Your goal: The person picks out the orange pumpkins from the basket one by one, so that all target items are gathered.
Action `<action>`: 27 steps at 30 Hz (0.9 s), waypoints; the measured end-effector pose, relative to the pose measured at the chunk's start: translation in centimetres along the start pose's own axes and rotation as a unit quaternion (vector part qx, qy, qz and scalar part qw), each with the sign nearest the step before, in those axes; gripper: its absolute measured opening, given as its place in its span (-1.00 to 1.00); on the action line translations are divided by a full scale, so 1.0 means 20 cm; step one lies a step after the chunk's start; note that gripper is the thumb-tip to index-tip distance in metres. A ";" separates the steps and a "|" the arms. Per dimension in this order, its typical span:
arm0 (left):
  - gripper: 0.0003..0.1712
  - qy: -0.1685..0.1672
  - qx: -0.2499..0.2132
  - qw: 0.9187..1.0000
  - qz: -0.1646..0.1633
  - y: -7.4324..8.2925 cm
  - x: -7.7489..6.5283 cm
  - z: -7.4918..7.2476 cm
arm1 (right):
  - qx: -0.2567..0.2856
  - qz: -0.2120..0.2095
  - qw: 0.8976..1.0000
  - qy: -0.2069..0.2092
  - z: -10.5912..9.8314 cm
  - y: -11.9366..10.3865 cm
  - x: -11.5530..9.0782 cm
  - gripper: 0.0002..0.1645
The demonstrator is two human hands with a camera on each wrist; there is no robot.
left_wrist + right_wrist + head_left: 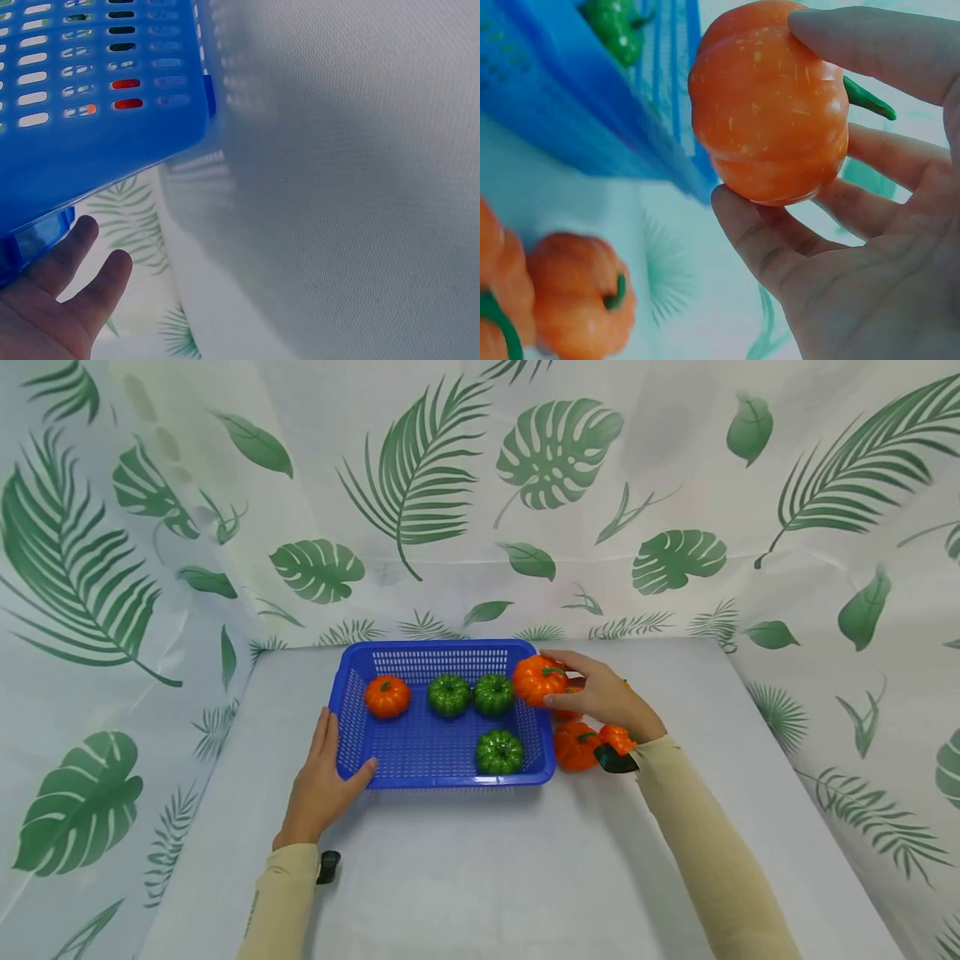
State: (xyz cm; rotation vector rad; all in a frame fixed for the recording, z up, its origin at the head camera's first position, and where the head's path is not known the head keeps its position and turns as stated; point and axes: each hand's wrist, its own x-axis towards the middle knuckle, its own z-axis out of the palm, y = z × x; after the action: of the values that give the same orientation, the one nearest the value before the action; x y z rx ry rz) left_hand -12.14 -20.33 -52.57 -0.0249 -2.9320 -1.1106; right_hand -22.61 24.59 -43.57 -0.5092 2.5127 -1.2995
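My right hand (606, 695) pinches a small orange pumpkin (538, 681) between thumb and fingers, over the right rim of a blue plastic basket (442, 782). In the right wrist view this pumpkin (769, 105) is glossy with a green stem, its side beside the basket wall. My left hand (322, 789) rests at the basket's left front corner, thumb by the rim and fingers extended along the outside. Inside the basket sit one orange pumpkin (387, 697) at the left and three green pumpkins, one (449, 696) in the middle and two at the right.
More orange pumpkins (576, 746) lie on the white table (480, 868) just right of the basket, partly hidden by my right hand and wrist. A leaf-patterned curtain (450, 485) stands behind the table and along both sides.
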 end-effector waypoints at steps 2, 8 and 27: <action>0.25 0.001 0.001 1.000 0.002 0.00 0.00 0.00 | 0.002 0.010 1.000 0.009 -0.04 0.02 -0.03 -0.05; 0.24 -0.001 0.003 1.000 -0.001 0.00 0.01 0.00 | -0.002 0.025 0.999 0.032 -0.13 0.07 -0.11 -0.04; 0.25 -0.001 0.008 1.000 -0.009 -0.01 0.00 0.01 | -0.042 0.098 0.989 0.105 -0.39 0.25 -0.37 0.01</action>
State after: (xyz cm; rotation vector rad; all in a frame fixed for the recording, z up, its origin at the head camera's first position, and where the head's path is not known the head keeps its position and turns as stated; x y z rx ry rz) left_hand -12.18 -20.39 -52.78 -0.0014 -2.9491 -1.0895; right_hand -19.90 36.07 -42.78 -0.1424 2.7170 -1.2334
